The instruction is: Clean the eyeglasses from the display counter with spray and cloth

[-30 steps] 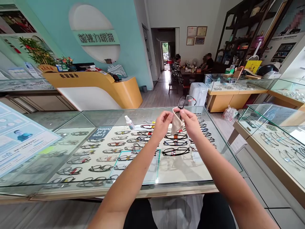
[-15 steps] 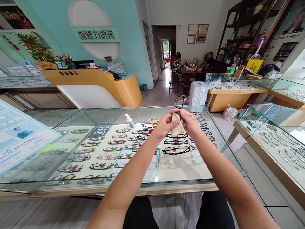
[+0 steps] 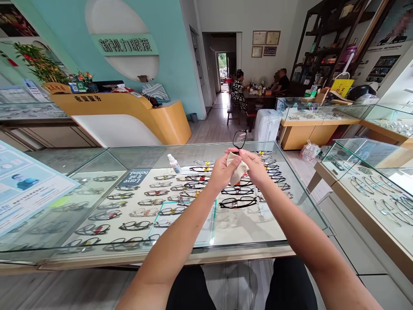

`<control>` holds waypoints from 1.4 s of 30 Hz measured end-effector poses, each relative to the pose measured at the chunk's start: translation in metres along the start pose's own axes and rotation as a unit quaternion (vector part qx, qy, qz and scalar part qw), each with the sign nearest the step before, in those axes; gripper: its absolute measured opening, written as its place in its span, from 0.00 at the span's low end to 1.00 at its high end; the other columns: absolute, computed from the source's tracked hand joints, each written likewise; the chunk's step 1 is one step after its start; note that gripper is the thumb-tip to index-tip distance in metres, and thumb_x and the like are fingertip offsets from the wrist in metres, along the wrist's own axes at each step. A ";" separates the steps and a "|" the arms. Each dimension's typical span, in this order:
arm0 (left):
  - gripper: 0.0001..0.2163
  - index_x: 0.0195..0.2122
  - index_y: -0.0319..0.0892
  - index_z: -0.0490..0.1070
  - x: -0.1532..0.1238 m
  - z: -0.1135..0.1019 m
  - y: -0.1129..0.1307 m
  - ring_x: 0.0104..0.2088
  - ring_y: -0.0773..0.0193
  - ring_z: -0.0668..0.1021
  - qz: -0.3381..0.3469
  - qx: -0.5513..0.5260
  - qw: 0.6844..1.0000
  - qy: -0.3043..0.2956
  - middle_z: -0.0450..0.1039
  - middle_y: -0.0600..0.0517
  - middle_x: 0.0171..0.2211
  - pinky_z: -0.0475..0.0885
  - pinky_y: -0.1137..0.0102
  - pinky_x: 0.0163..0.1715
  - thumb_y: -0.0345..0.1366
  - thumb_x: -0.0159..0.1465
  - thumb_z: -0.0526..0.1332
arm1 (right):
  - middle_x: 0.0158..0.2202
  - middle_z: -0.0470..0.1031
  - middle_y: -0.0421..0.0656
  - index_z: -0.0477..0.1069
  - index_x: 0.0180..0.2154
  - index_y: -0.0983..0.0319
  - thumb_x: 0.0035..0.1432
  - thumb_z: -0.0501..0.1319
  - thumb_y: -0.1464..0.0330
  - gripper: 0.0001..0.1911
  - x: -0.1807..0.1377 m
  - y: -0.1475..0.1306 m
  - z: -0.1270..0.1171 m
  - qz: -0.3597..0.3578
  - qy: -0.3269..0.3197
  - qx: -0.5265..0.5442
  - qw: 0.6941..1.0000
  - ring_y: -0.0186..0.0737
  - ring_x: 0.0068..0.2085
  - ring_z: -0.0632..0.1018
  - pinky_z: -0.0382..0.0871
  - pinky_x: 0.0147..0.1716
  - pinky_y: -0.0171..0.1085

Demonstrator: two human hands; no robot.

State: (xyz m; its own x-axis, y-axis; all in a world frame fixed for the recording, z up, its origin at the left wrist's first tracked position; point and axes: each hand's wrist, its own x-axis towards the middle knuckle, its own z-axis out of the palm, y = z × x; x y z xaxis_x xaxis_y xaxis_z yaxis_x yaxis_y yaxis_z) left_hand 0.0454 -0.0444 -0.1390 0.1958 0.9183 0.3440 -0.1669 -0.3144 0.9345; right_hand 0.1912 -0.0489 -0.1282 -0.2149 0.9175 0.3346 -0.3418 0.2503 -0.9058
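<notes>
Both my hands are raised together over the glass display case (image 3: 290, 189). My left hand (image 3: 222, 172) pinches a beige cleaning cloth (image 3: 236, 168). My right hand (image 3: 256, 167) grips the same cloth and a pair of black-framed glasses (image 3: 239, 139), which stick up above my fingers. The cloth wraps the lower part of the glasses. Only one lens shows clearly.
Rows of eyeglass frames (image 3: 238, 202) lie inside the case. A small white spray bottle (image 3: 174, 164) stands on the glass to the left. A poster (image 3: 22, 189) leans at far left. More glass counters (image 3: 371, 181) stand on the right. People sit at a table (image 3: 258, 92) in the back.
The glasses turned in my hands, so that two lenses showed before and one shows now. Both hands drew closer together and the cloth bunched up between them.
</notes>
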 end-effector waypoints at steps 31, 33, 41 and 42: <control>0.30 0.37 0.41 0.82 0.005 0.000 0.000 0.33 0.63 0.73 0.018 0.010 0.999 0.033 0.78 0.52 0.31 0.69 0.69 0.35 0.68 0.60 0.74 | 0.47 0.83 0.42 0.89 0.49 0.53 0.64 0.71 0.42 0.25 0.007 0.012 -0.010 -0.030 0.049 -0.026 0.998 0.45 0.47 0.78 0.74 0.50 0.42; 0.29 0.37 0.41 0.83 0.008 -0.002 -0.001 0.35 0.62 0.75 -0.004 -0.017 1.000 0.026 0.81 0.51 0.33 0.71 0.69 0.37 0.65 0.55 0.78 | 0.46 0.83 0.42 0.89 0.51 0.52 0.63 0.71 0.42 0.26 0.008 0.011 -0.013 -0.022 0.052 -0.025 0.998 0.45 0.45 0.78 0.73 0.47 0.42; 0.29 0.43 0.41 0.82 0.011 -0.005 -0.008 0.37 0.61 0.82 -0.066 -0.127 0.990 0.020 0.84 0.50 0.36 0.76 0.68 0.43 0.56 0.49 0.85 | 0.43 0.87 0.42 0.88 0.53 0.54 0.61 0.73 0.42 0.29 0.008 0.011 -0.011 0.014 0.050 0.021 0.998 0.44 0.42 0.80 0.73 0.42 0.40; 0.29 0.44 0.41 0.82 0.011 -0.006 -0.008 0.37 0.61 0.82 -0.070 -0.126 0.990 0.005 0.84 0.50 0.37 0.76 0.67 0.43 0.55 0.50 0.85 | 0.44 0.88 0.42 0.88 0.53 0.54 0.61 0.73 0.42 0.29 0.008 0.011 -0.012 0.020 0.053 0.028 0.998 0.43 0.41 0.81 0.73 0.42 0.40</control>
State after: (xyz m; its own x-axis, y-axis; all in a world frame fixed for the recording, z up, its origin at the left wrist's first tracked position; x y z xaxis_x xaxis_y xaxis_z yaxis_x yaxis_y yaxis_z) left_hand 0.0432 -0.0302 -0.1429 0.2246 0.9513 0.2112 -0.3742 -0.1159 0.9201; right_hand 0.1967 -0.0356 -0.1383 -0.1324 0.9545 0.2671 -0.3869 0.1983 -0.9006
